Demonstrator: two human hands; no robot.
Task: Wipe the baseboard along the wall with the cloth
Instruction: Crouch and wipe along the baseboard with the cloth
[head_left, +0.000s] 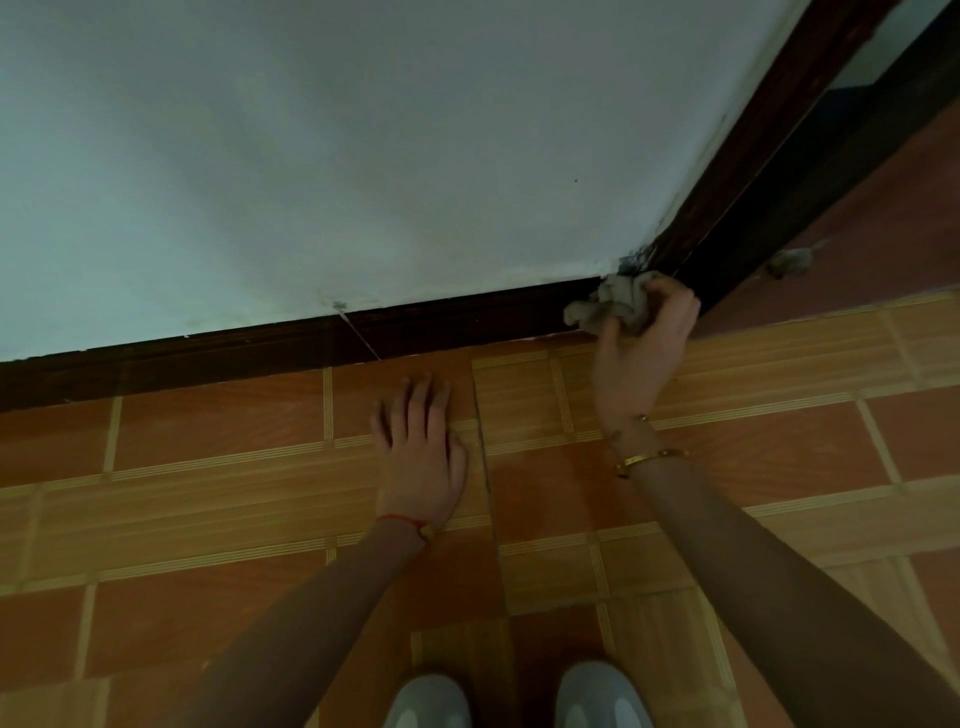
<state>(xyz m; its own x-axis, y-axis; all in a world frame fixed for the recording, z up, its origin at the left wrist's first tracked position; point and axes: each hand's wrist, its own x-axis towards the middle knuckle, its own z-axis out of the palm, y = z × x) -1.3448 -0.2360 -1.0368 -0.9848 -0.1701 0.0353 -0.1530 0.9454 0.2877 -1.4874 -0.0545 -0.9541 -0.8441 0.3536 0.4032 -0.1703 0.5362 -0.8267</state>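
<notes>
A dark brown baseboard runs along the foot of the pale wall, from the left edge to the corner at the right. My right hand grips a crumpled grey cloth and holds it against the baseboard's right end, beside the dark door frame. My left hand lies flat on the tiled floor, fingers straight and pointing at the baseboard, a short way in front of it.
The floor has orange and tan tiles with a crack running from the baseboard toward me. A dark doorway opens to the right, with a small grey lump on the floor past it. My two grey shoes show at the bottom.
</notes>
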